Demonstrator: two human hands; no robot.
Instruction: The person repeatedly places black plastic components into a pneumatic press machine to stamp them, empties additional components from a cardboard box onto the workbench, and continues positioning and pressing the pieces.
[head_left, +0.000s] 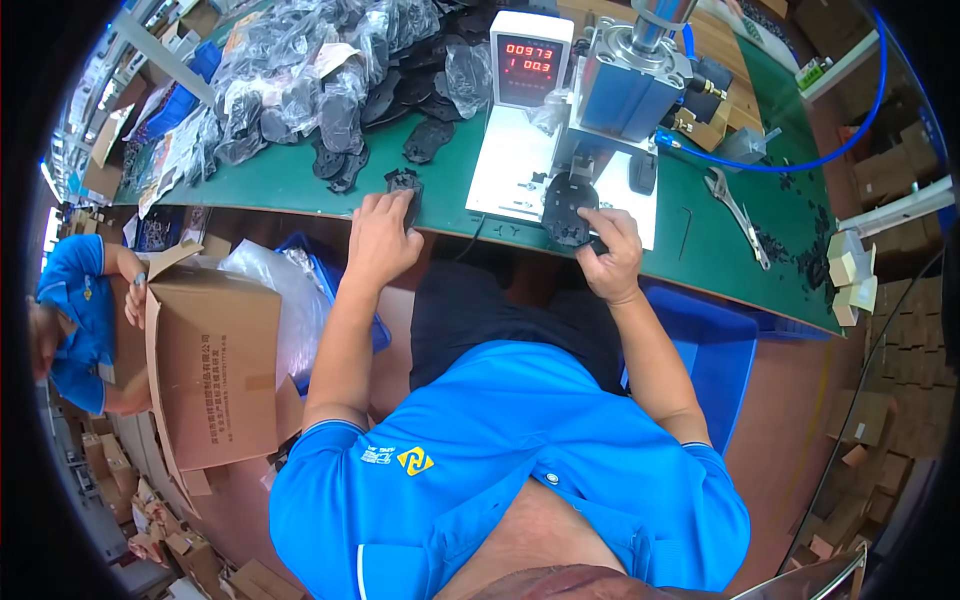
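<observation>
My left hand (383, 238) is at the table's front edge, its fingers closed over a small black plastic part (404, 181) and hiding its lower end. With thumb and fingers my right hand (613, 252) grips the lower right edge of a flat, rounded black plastic plate (566, 205). That plate lies on the white base (500, 165) of a bench press, below its blue cylinder block (628, 95). Another black block-shaped piece (642, 173) sits on the base to the right.
Bagged black parts (300, 90) are heaped at the back left, with loose plates (428, 140) nearer. A counter with red digits (532, 60) stands beside the press. An adjustable wrench (738, 215) and hex key (685, 232) lie right. A co-worker (80, 315) stands by a carton (215, 360); a blue bin (705, 350) is below.
</observation>
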